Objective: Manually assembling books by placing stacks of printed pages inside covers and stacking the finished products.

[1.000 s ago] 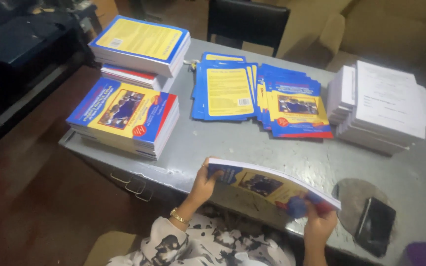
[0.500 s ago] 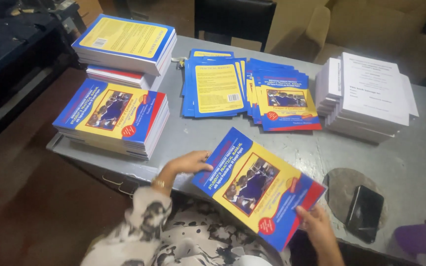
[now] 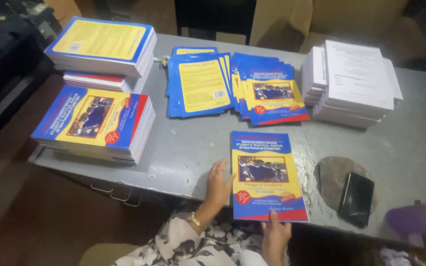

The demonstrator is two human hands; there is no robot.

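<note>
A blue, yellow and red book (image 3: 267, 177) lies flat, cover up, at the near edge of the grey metal table (image 3: 193, 143). My left hand (image 3: 218, 184) rests against the book's left edge, fingers spread. At the book's bottom edge my right hand (image 3: 274, 236) pinches the cover with thumb on top. Behind the book lie fanned loose covers (image 3: 237, 86) in the same colours.
Two tall stacks of finished books (image 3: 97, 120) (image 3: 102, 47) stand at the table's left end. White page blocks (image 3: 353, 83) sit at the back right. A black phone (image 3: 356, 198) lies near the right front. A dark machine stands off the table's left side.
The book was held tilted above the table edge in both hands; now it lies flat on the table, squared up, with both hands still at its edges.
</note>
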